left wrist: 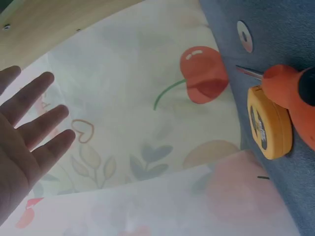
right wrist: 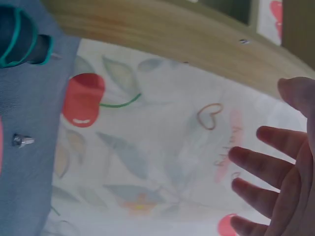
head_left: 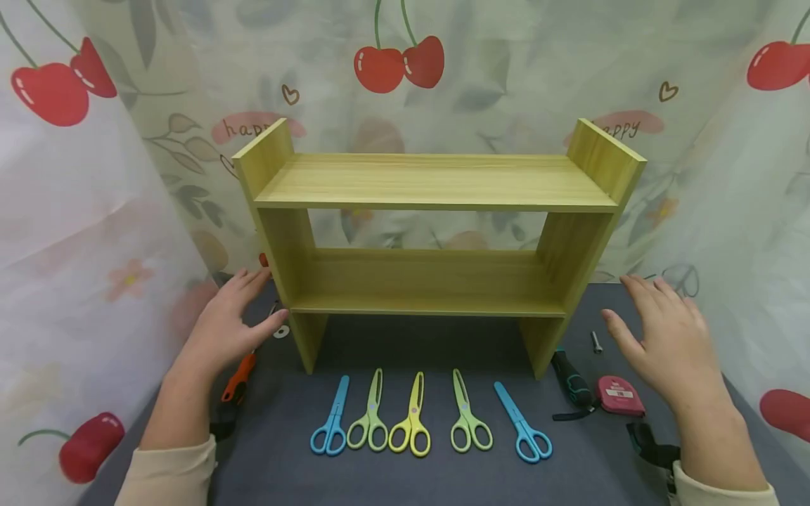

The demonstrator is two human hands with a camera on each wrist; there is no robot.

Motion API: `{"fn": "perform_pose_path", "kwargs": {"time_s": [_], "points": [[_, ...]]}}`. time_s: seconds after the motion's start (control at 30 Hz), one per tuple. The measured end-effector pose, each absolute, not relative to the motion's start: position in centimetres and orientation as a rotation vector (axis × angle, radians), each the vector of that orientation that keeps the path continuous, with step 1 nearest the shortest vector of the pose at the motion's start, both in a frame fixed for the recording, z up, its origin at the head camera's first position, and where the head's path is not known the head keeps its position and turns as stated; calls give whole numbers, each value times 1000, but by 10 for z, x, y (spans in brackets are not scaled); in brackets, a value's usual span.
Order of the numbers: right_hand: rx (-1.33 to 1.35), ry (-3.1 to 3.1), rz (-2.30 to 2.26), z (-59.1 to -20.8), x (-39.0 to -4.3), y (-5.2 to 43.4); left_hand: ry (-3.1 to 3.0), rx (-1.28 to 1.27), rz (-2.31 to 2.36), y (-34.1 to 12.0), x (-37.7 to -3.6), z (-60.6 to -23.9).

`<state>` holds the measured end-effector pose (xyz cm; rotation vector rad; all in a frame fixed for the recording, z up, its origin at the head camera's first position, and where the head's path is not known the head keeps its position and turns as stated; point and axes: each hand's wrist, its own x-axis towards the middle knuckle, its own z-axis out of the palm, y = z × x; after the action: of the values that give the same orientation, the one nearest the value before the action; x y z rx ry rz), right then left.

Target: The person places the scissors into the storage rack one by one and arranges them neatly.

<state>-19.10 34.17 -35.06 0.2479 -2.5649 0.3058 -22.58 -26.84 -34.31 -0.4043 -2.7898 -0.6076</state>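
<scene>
A wooden two-tier shelf (head_left: 436, 239) stands upright towards the back edge of the grey worktop (head_left: 607, 464), its open side facing the person, with a cherry-printed curtain (head_left: 506, 77) hung close behind and to both sides. The left hand (head_left: 230, 323) sits at the shelf's left upright, fingers (left wrist: 42, 115) straight and spread, the thumb tip touching or all but touching the lower front corner of that side panel; it grips nothing. The right hand (head_left: 671, 344) hovers a little apart from the right upright, palm turned inward, fingers (right wrist: 261, 167) likewise straight and fanned, holding nothing. With one hand on each flank, the hands look placed to take or steady the shelf from both ends, which suits a wide, light piece that would twist if handled from one side. Along the front edge of the worktop five scissors (head_left: 418, 425) lie in a neat row, blades pointing at the shelf: blue, green, yellow, green, blue. Near the left edge lie an orange-handled screwdriver (head_left: 237, 383), a yellow tape measure (left wrist: 268, 123) and a washer (left wrist: 244, 35); near the right edge, a black and teal screwdriver (head_left: 571, 379), a pink tape measure (head_left: 620, 395) and a small bolt (head_left: 596, 341).
</scene>
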Motion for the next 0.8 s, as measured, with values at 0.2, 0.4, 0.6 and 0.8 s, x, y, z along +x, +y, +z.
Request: {"fn": "perform_pose_path", "kwargs": {"time_s": [0.2,0.4,0.6,0.8], "points": [[271,-2576,316,-340,-181,333,-2787,-413,-639,-263,-221,-339],[305,-2619,322,-329,-169,320,-2761,-424,-658,-255,-213,-336],[394,-2695,435,-328,-163,311,-2575,-429,-654,-244,-214,-342],[476,-2769,695,-331,-159,303,-2358,-476,-638,-236,-223,-353]]}}
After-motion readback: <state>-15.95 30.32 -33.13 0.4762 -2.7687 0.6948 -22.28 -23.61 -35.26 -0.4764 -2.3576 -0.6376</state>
